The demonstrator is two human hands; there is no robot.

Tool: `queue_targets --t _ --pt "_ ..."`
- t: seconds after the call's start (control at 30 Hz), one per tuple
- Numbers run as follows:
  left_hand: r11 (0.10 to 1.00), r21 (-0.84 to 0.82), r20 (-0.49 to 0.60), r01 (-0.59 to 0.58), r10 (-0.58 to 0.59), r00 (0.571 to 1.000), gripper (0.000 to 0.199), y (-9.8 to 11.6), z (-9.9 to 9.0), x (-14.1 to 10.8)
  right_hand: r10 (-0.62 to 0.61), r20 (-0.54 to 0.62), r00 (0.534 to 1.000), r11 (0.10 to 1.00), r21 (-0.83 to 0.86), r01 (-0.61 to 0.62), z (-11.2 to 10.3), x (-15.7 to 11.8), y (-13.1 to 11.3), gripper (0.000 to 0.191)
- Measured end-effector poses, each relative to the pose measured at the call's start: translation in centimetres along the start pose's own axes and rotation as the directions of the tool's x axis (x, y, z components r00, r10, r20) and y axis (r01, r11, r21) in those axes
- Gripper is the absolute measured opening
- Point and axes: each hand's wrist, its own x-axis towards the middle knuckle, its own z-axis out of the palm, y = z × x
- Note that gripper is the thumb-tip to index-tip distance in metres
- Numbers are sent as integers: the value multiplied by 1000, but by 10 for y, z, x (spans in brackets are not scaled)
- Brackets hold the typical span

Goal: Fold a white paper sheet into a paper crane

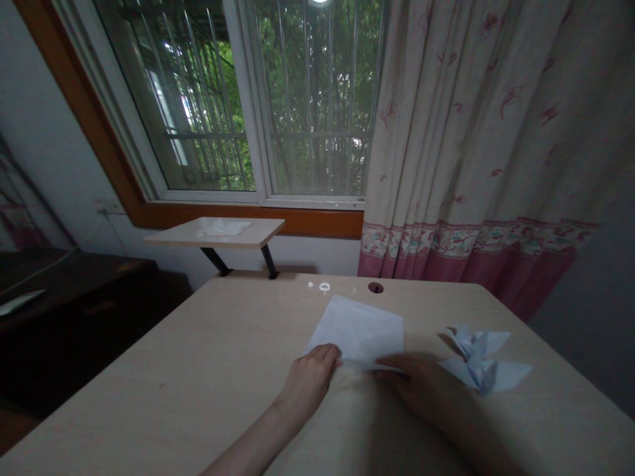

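Observation:
A white sheet of paper point(364, 330) lies on the table with its near edge toward me, and a fold line runs along that edge. My left hand point(313, 371) is closed at the paper's near left corner, fingers curled together on it. At the near right edge, my right hand point(417, 383) pinches the paper between thumb and forefinger. Its other fingers are in shadow and hard to make out. To the right of that hand sit two folded paper cranes, one farther back point(479, 342) and one closer point(486, 377), touching or nearly touching.
The pale wooden table point(223, 370) has a round cable hole point(376, 288) near its back edge. A small raised shelf point(188, 235) at the back left carries some white paper point(225, 228). Behind are a barred window and a flowered curtain point(446, 132). A dark desk point(74, 284) stands left.

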Motion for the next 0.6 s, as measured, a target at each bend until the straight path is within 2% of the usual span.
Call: queue_targets --t 0.1,0.2,0.33,0.43,0.6 --pt "1000 -17 -8 17 -17 1000 22 -1 3 0 108 -49 993 993 -51 -110 6 0 7 26" --pt "999 -24 -17 32 -32 999 23 -2 5 0 230 -65 971 965 -113 -236 15 0 14 34" --pt "999 -40 -78 5 -8 997 19 -3 9 0 245 -173 954 950 -155 -273 33 2 25 37" --pt "998 -44 -139 -40 34 990 19 -5 11 1 151 -270 951 977 -108 -186 46 5 29 36" --pt "998 -55 -135 -38 31 990 20 -5 13 0 -49 -363 931 997 -73 24 49 7 22 49"
